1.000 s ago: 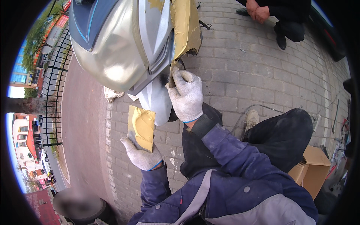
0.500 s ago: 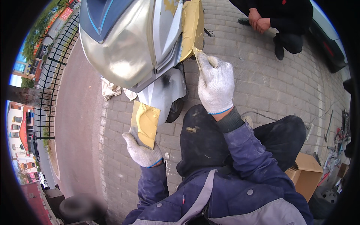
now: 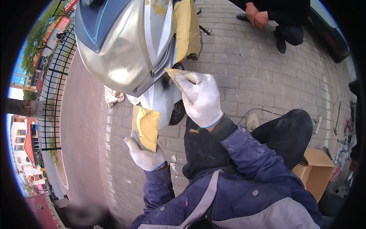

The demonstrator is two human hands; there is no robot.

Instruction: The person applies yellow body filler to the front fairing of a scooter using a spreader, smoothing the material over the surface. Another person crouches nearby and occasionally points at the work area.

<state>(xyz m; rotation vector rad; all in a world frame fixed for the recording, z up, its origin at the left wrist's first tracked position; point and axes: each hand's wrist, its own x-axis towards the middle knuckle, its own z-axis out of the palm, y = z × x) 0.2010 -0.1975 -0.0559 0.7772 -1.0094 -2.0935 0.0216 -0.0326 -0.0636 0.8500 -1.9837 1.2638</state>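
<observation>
In a white knit glove, my left hand [image 3: 144, 155] grips the lower end of a flat mixing board [image 3: 134, 134] loaded with yellow body filler [image 3: 148, 124]. My gloved right hand [image 3: 202, 97] pinches a putty spreader [image 3: 171, 71] whose tip is smeared with the same filler. That tip is just below the scooter's side panel [image 3: 187, 30], which wears a thick, uneven yellow coat. The scooter's front [image 3: 118, 53] has a large clear headlight and dark blue trim. Silver paint shows beside the coated panel, with patchy filler higher up.
A pale rag [image 3: 113, 96] lies on the paving under the scooter. At the upper right a person in black squats with clasped hands [image 3: 256, 16] near a parked vehicle [image 3: 331, 34]. A cardboard box [image 3: 318, 170] stands by my right knee, with assorted parts beyond it.
My right hand has drawn the spreader away from the coated panel, down and to the left. The left hand still holds the board in nearly the same place. My view has shifted slightly.
</observation>
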